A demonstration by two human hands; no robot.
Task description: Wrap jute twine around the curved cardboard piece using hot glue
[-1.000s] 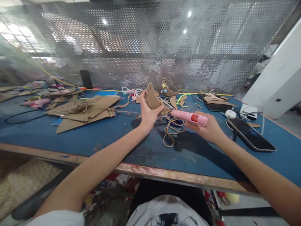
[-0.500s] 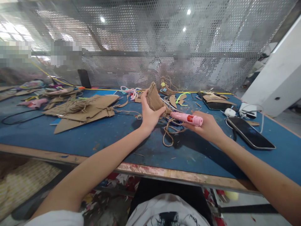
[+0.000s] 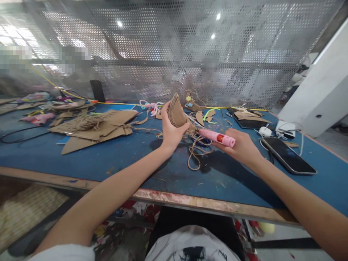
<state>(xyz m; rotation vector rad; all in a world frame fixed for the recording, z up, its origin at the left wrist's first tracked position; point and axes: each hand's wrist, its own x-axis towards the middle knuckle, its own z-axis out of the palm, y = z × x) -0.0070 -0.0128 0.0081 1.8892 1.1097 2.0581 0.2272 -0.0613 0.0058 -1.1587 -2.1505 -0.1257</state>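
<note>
My left hand [image 3: 173, 135] is closed around a curved, layered cardboard piece [image 3: 178, 113], thumb across its lower edge, and holds it up above the table. In my right hand [image 3: 241, 145] is a pink glue gun [image 3: 217, 137], its back end facing me. Its nozzle points left at the lower right tip of the cardboard; whether they touch I cannot tell. Loops of brown twine [image 3: 193, 159] hang or lie just below the two hands. Behind the cardboard stands another cardboard crescent [image 3: 194, 105] with twine and small yellow and blue flowers.
On the left lie cut cardboard sheets [image 3: 114, 121] with a twine bundle [image 3: 88, 123], and a second pink glue gun [image 3: 40, 119] with a black cable. A phone [image 3: 289, 155], a white charger [image 3: 285, 127] and a dark tray [image 3: 250, 121] are at the right. A perforated metal screen [image 3: 163, 47] closes the back.
The cardboard piece has shifted slightly left and turned a little in my left hand. The glue gun has moved very slightly right, and its nozzle end sits a bit farther from my left thumb.
</note>
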